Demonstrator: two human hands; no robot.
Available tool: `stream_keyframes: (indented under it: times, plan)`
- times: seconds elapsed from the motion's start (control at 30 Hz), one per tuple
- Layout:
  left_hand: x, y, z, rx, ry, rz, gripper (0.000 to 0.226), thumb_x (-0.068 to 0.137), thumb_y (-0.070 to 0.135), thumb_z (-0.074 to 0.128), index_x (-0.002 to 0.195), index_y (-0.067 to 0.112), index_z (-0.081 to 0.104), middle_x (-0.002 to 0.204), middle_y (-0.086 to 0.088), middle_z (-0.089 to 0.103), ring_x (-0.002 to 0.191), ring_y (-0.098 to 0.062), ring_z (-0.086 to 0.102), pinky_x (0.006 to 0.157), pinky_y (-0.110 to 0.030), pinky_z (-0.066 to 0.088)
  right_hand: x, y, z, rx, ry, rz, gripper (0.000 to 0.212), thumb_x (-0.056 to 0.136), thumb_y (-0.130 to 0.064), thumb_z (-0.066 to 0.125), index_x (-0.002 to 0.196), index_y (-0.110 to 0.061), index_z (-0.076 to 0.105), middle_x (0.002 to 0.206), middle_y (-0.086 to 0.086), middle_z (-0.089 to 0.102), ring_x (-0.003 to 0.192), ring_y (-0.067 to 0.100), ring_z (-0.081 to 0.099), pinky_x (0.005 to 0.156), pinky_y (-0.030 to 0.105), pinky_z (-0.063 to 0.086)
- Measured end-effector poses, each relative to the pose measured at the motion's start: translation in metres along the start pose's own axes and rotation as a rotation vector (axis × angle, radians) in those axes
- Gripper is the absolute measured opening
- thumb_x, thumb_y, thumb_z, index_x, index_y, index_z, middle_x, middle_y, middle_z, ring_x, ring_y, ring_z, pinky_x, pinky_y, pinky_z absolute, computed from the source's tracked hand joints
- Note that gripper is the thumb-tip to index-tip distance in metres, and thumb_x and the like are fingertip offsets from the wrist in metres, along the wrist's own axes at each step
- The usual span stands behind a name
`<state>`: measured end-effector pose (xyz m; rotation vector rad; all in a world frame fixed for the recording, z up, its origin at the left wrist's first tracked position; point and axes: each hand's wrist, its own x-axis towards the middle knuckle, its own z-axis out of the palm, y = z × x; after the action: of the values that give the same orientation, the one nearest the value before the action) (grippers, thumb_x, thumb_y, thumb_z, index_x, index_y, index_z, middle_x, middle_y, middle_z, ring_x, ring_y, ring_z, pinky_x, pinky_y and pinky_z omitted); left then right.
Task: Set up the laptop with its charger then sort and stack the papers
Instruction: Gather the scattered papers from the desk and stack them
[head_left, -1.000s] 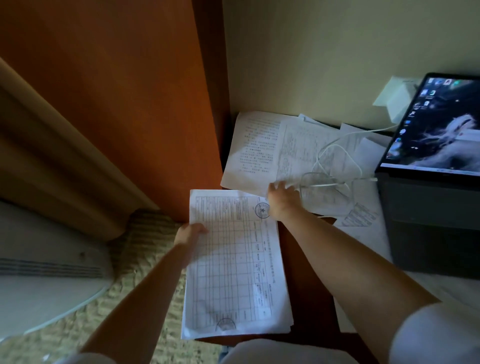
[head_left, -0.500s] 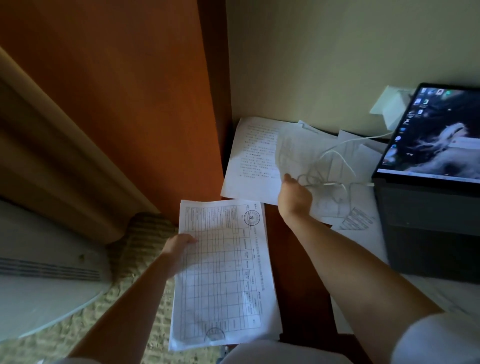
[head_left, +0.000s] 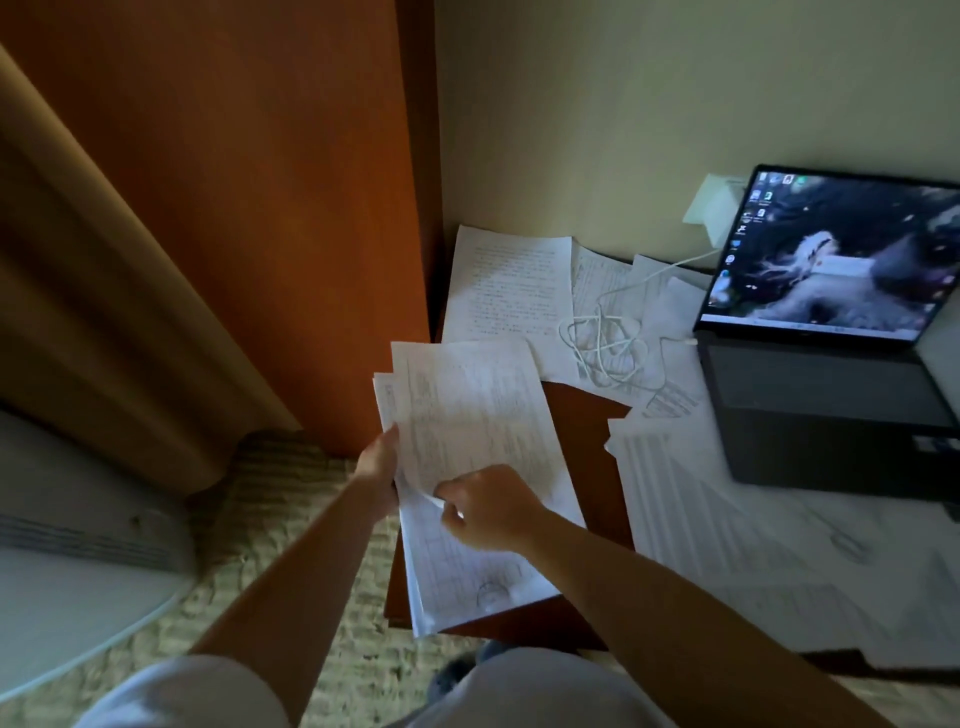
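My left hand (head_left: 382, 470) grips the left edge of a stack of printed papers (head_left: 467, 561) held over the desk's left end. My right hand (head_left: 488, 506) pinches a printed sheet (head_left: 472, 405) lying on top of that stack. More loose papers (head_left: 511, 283) are spread at the back of the wooden desk (head_left: 587, 426). A white charger cable (head_left: 602, 338) lies coiled on them and runs to the open laptop (head_left: 826, 358), whose screen is lit. The white charger block (head_left: 714, 208) sits in the wall behind the laptop.
More sheets (head_left: 727, 519) cover the desk in front of the laptop. An orange-brown wooden panel (head_left: 270, 182) stands left of the desk, beside a tan curtain (head_left: 93, 291). A white appliance (head_left: 67, 545) sits on the patterned carpet (head_left: 291, 519) at lower left.
My right hand lifted a sheet from the back pile, from under the cable, and brought it down onto the stack in my left hand. The cable has dropped back onto the papers.
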<state>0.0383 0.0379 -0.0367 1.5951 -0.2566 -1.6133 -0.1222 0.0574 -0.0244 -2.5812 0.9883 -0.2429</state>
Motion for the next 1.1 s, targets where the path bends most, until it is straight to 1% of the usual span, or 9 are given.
stream_keyframes:
  times: [0.13, 0.23, 0.3, 0.4, 0.53, 0.63, 0.7, 0.83, 1.1]
  plan:
    - [-0.003, -0.004, 0.002, 0.046, -0.001, -0.024, 0.035, 0.094, 0.044, 0.049, 0.101, 0.013, 0.063, 0.101, -0.013, 0.064, 0.095, -0.034, 0.06, 0.083, -0.049, 0.052, -0.004, -0.014, -0.004, 0.121, -0.245, 0.109, 0.033, 0.086, -0.023, 0.049, 0.113, -0.018, 0.067, 0.104, -0.002, 0.069, 0.09, 0.014, 0.061, 0.087, 0.026, 0.047]
    - [-0.003, -0.007, 0.0, 0.201, 0.01, 0.044, 0.025, 0.09, 0.027, 0.063, 0.108, 0.01, 0.062, 0.107, -0.014, 0.064, 0.104, -0.038, 0.06, 0.089, -0.056, 0.05, -0.001, -0.024, -0.007, 0.193, -0.595, 0.206, 0.02, 0.087, -0.022, 0.049, 0.083, -0.009, 0.064, 0.077, 0.004, 0.059, 0.069, 0.014, 0.05, 0.072, 0.03, 0.044]
    - [-0.001, -0.011, -0.001, 0.258, 0.045, 0.084, 0.023, 0.088, 0.01, 0.064, 0.109, 0.004, 0.061, 0.108, -0.015, 0.064, 0.105, -0.037, 0.06, 0.089, -0.056, 0.051, 0.003, -0.02, -0.006, 0.296, -0.711, 0.284, 0.032, 0.09, -0.034, 0.048, 0.068, -0.012, 0.053, 0.062, 0.003, 0.047, 0.054, 0.014, 0.041, 0.06, 0.029, 0.04]
    - [0.001, -0.012, 0.001, 0.36, 0.144, 0.163, 0.022, 0.089, 0.008, 0.062, 0.111, 0.004, 0.061, 0.109, -0.012, 0.065, 0.102, -0.032, 0.061, 0.086, -0.049, 0.054, 0.01, 0.0, -0.009, 0.381, -0.506, 0.384, 0.048, 0.092, -0.055, 0.041, 0.096, -0.013, 0.063, 0.073, 0.004, 0.059, 0.058, 0.018, 0.055, 0.06, 0.025, 0.048]
    - [0.008, -0.008, 0.001, 0.39, 0.229, 0.232, 0.023, 0.088, 0.01, 0.062, 0.111, 0.004, 0.06, 0.107, -0.011, 0.065, 0.099, -0.03, 0.062, 0.075, -0.039, 0.054, 0.017, 0.044, -0.032, 0.328, -0.249, 0.561, 0.027, 0.098, -0.032, 0.044, 0.092, -0.013, 0.061, 0.08, 0.0, 0.058, 0.07, 0.016, 0.056, 0.057, 0.025, 0.04]
    - [0.016, -0.004, 0.001, 0.378, 0.261, 0.227, 0.022, 0.089, 0.011, 0.061, 0.11, 0.005, 0.06, 0.104, -0.01, 0.066, 0.095, -0.029, 0.063, 0.071, -0.037, 0.054, 0.022, 0.073, -0.04, 0.199, -0.173, 0.593, 0.017, 0.093, -0.019, 0.047, 0.078, -0.015, 0.053, 0.077, -0.001, 0.055, 0.072, 0.02, 0.057, 0.056, 0.027, 0.041]
    - [0.021, -0.002, 0.003, 0.364, 0.288, 0.209, 0.022, 0.09, 0.016, 0.061, 0.11, 0.006, 0.06, 0.104, -0.01, 0.066, 0.091, -0.028, 0.064, 0.068, -0.036, 0.053, 0.026, 0.086, -0.038, 0.069, -0.179, 0.59, 0.01, 0.091, -0.016, 0.049, 0.088, -0.012, 0.058, 0.095, 0.004, 0.058, 0.087, 0.023, 0.058, 0.067, 0.032, 0.048]
    - [0.028, 0.003, 0.006, 0.344, 0.343, 0.176, 0.026, 0.09, 0.031, 0.062, 0.107, 0.012, 0.06, 0.097, -0.005, 0.065, 0.081, -0.021, 0.063, 0.057, -0.028, 0.051, 0.036, 0.11, -0.038, -0.199, -0.121, 0.566, 0.024, 0.088, -0.012, 0.051, 0.111, -0.008, 0.058, 0.127, 0.007, 0.048, 0.119, 0.026, 0.042, 0.088, 0.035, 0.045]
    - [0.038, 0.002, -0.013, 0.358, 0.415, 0.168, 0.042, 0.079, 0.044, 0.072, 0.104, 0.012, 0.061, 0.092, -0.005, 0.064, 0.081, -0.022, 0.063, 0.062, -0.029, 0.053, 0.065, 0.145, -0.018, -0.34, 0.31, 0.628, 0.061, 0.063, 0.005, 0.074, 0.121, -0.007, 0.057, 0.131, 0.021, 0.049, 0.123, 0.038, 0.047, 0.093, 0.041, 0.047]
